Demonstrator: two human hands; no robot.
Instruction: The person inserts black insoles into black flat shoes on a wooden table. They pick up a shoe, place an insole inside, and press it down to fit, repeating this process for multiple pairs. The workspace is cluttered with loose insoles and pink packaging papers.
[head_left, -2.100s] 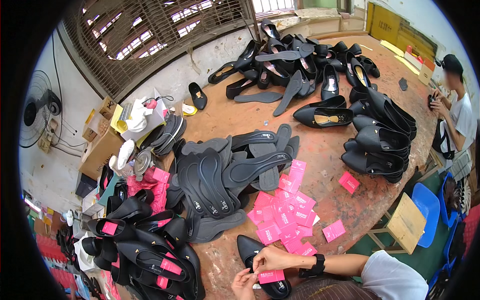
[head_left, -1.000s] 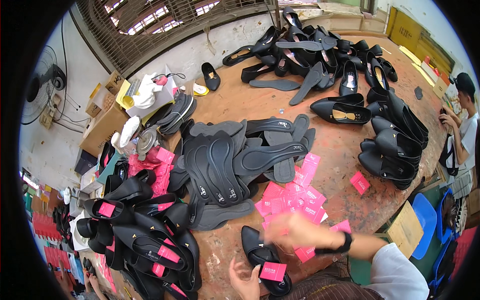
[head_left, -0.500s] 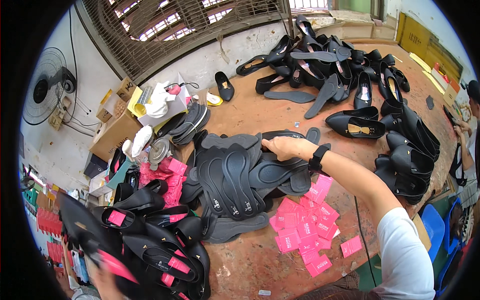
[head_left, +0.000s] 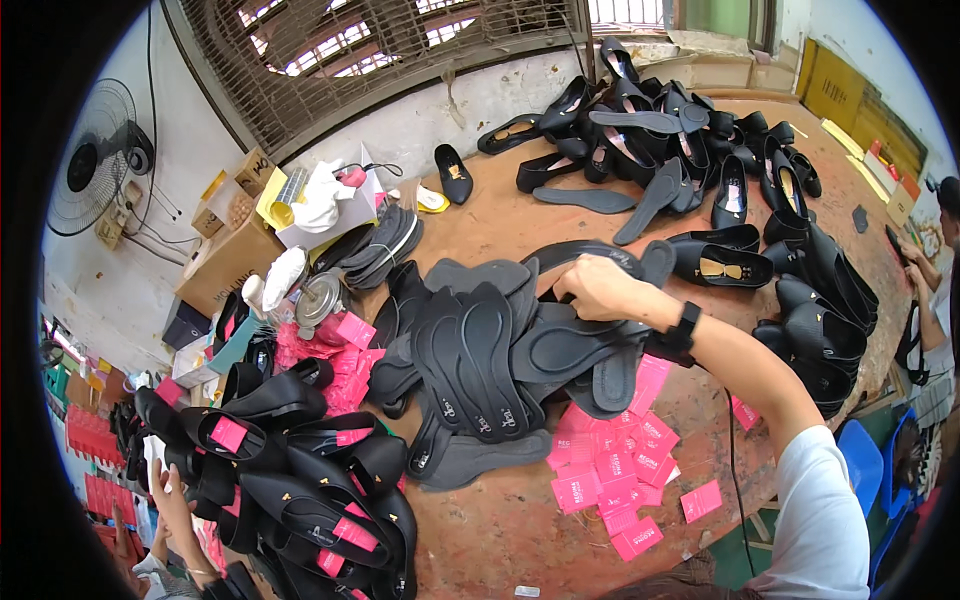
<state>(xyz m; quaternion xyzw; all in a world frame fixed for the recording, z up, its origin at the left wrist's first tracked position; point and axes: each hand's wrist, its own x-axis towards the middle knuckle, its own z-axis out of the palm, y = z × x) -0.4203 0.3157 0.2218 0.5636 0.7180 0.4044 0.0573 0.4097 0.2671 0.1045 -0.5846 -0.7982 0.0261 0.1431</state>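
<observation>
My right hand [head_left: 600,288] is closed over the right side of a heap of black insoles [head_left: 465,345], its fingers curled down onto a black insole [head_left: 585,252]; the fingertips are partly hidden. At the lower left, my left hand [head_left: 172,500] is raised beside a pile of black shoes [head_left: 310,500]. Its fingers look stretched and apart, close to a white piece [head_left: 154,450] whose kind I cannot make out. Several shoes in that pile have pink cards [head_left: 355,534] in them.
Loose pink cards [head_left: 625,465] lie right of the insoles. More black shoes [head_left: 735,262] are heaped along the back and right. A jar [head_left: 320,300], boxes and bundled insoles [head_left: 385,250] stand back left. A cable [head_left: 735,480] crosses the front edge; co-workers are at both sides.
The black shoe that my left hand was swinging at the lower left is no longer in that hand. My right hand has shifted slightly right, and the insoles under it have shifted too.
</observation>
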